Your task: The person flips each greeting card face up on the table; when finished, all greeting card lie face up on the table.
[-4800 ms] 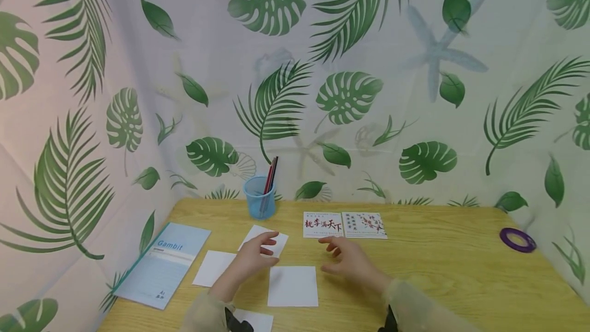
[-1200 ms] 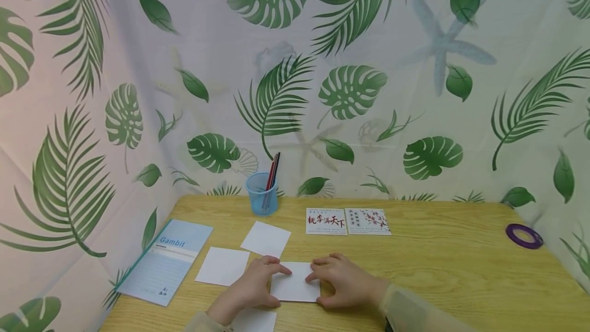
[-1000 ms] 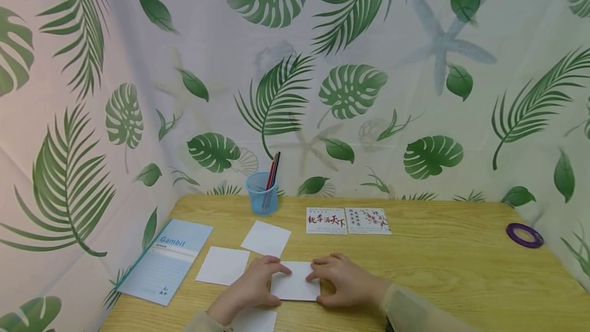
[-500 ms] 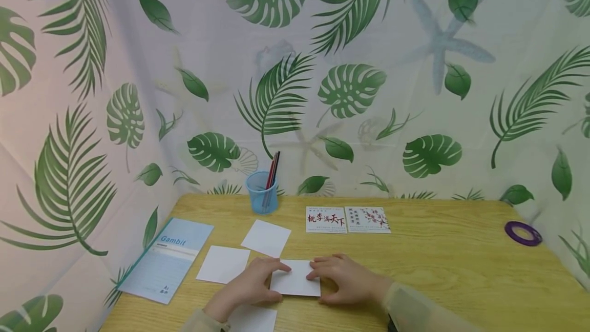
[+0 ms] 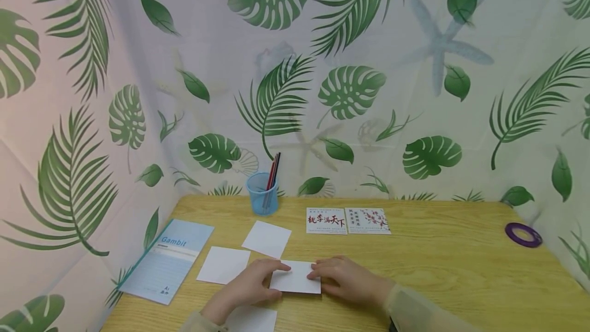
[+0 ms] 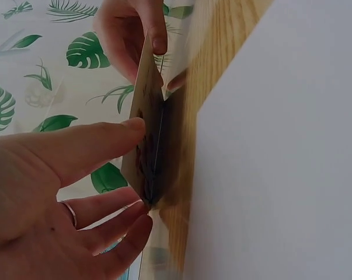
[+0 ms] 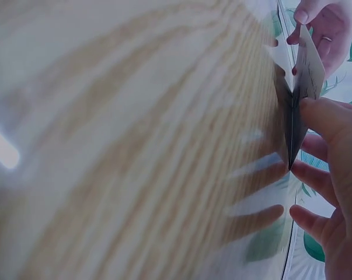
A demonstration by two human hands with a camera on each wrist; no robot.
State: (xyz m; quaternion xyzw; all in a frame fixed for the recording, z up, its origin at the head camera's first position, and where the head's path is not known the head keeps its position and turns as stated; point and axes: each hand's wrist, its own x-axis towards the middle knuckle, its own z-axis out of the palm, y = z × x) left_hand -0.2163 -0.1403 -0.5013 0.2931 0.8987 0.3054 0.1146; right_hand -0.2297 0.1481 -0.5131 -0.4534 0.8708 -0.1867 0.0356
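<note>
A white square card (image 5: pixel 295 282) lies in front of me, its near edge tipped up from the table with a thin shadow below. My left hand (image 5: pixel 251 279) holds its left side and my right hand (image 5: pixel 350 279) its right side, fingers over the top and thumbs at the near edge. In the left wrist view the card (image 6: pixel 140 102) slants, its underside bearing dark marks, with the left thumb against it. The right wrist view shows the card (image 7: pixel 311 67) close over its reflection in the glossy table, the right thumb touching its underside.
Blank white cards lie nearby: one far left (image 5: pixel 266 239), one left (image 5: pixel 223 264), one nearer (image 5: pixel 253 319), partly behind my left hand. Two printed cards (image 5: pixel 326 221) lie at the back. A pencil cup (image 5: pixel 261 199), a blue notebook (image 5: pixel 168 260) and a purple tape roll (image 5: pixel 523 234) surround them.
Both hands, earlier apart above the table, have come down and taken the card's two sides. Over the last second the card's near edge has risen from the table.
</note>
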